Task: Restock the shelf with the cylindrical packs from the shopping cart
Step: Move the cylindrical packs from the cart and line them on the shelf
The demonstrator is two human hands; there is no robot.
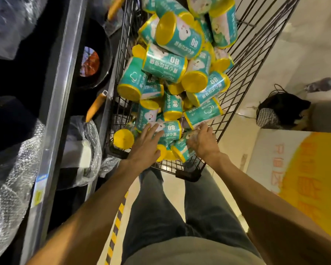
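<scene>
Below, the biggest thing is the shelf [52, 119], a grey metal edge running along the left side, with dark pans on it; two orange handles [95, 107] stick out toward the cart, and bubble wrap [10, 188] lies at the near left. Just beside the shelf stands the shopping cart [243, 60], a black wire basket that fills the upper middle. On the right the floor carries a white and yellow floor sign [304, 169], and a black bag [281, 109] sits further away near the right edge.

Inside the cart lie many cylindrical packs [164, 64], teal with yellow lids, piled without order from the far end to the near edge, most of them on their sides and touching each other. One pack with its yellow lid [123, 139] facing up is at the near left corner of the cart.

Both arms reach into the near end of the cart. The left hand [145, 144] lies with straight, spread fingers on top of a teal pack [170, 131] close to the near edge; it touches the pack but the fingers are not curled round it. The right hand [203, 140] is at the near right corner, its fingers bent down over another pack [182, 148] that lies tilted against the wire wall; whether it really grips this pack, I cannot tell, because the fingertips are blurred
</scene>
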